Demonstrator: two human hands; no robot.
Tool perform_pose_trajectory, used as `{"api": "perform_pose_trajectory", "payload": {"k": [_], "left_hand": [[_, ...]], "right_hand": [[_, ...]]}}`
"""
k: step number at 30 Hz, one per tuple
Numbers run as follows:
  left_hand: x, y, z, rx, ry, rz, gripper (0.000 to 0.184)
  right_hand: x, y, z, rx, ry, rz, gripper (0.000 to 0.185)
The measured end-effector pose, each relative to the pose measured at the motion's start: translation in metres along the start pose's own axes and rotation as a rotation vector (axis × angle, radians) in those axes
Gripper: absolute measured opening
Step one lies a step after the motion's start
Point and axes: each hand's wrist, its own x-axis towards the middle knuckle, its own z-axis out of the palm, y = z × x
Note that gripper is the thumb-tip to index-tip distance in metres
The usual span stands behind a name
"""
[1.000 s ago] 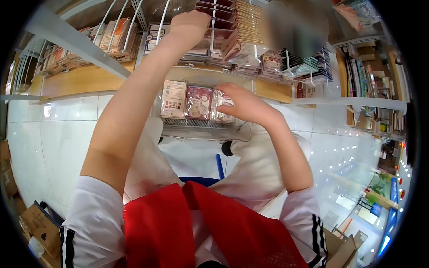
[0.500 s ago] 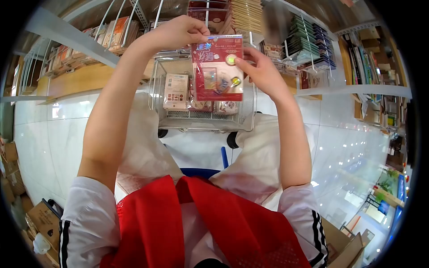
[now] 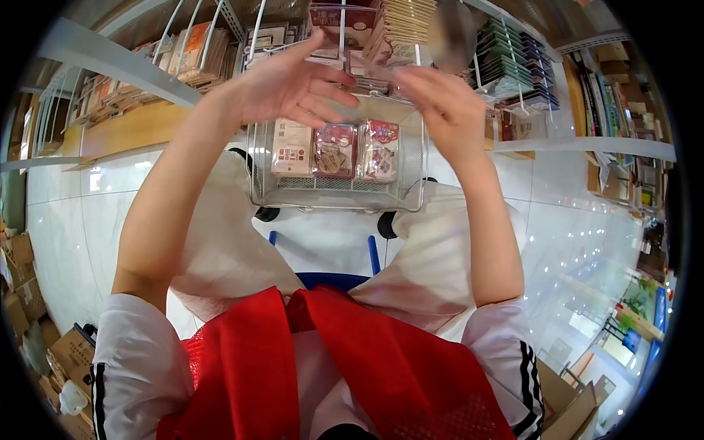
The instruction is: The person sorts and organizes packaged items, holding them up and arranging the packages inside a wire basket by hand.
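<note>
My left hand (image 3: 293, 86) is held palm up with its fingers spread, empty, over the back left of a wire basket (image 3: 341, 209). My right hand (image 3: 449, 106) is at the basket's back right corner, its fingers smeared by motion; something clear and blurred lies near their tips, and I cannot make out whether they hold it. Inside the basket stand stacks of plastic-wrapped packets side by side: a pale one (image 3: 293, 152) at left, a red one (image 3: 336, 152) in the middle and a red and cream one (image 3: 380, 152) at right.
Behind the basket a shelf with white wire dividers holds a row of yellowish packets (image 3: 405, 26), green ones (image 3: 502, 59) and orange and white ones (image 3: 192, 51). Books (image 3: 598, 95) stand in a shelf at right. Cardboard boxes (image 3: 73, 352) lie at lower left.
The red packet that both hands held up over the basket is no longer seen there. My left hand has let go and opened; my right hand has moved slightly right.
</note>
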Motion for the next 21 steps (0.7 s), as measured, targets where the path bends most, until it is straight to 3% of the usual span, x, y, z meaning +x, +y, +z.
{"api": "perform_pose_trajectory", "payload": {"k": [2, 4, 7, 9, 13, 21], "left_hand": [[0.004, -0.02, 0.013, -0.13, 0.097, 0.043, 0.05], [0.021, -0.05, -0.002, -0.156, 0.042, 0.049, 0.034], [0.029, -0.08, -0.015, -0.113, 0.061, -0.041, 0.029], [0.033, -0.097, -0.024, -0.099, 0.075, -0.128, 0.027], [0.064, -0.148, -0.056, 0.364, 0.345, -0.309, 0.024], [0.167, -0.266, -0.082, 0.474, 0.698, -0.321, 0.022]], "right_hand": [[-0.005, -0.004, 0.001, -0.181, -0.164, -0.208, 0.026], [-0.014, -0.005, 0.005, -0.17, -0.304, -0.197, 0.035], [-0.02, -0.005, 0.004, -0.094, -0.544, -0.162, 0.035], [-0.022, -0.005, 0.004, -0.085, -0.574, -0.101, 0.034], [-0.025, 0.005, -0.001, -0.072, -0.653, 0.075, 0.036], [-0.023, 0.013, -0.009, -0.096, -0.692, 0.211, 0.033]]}}
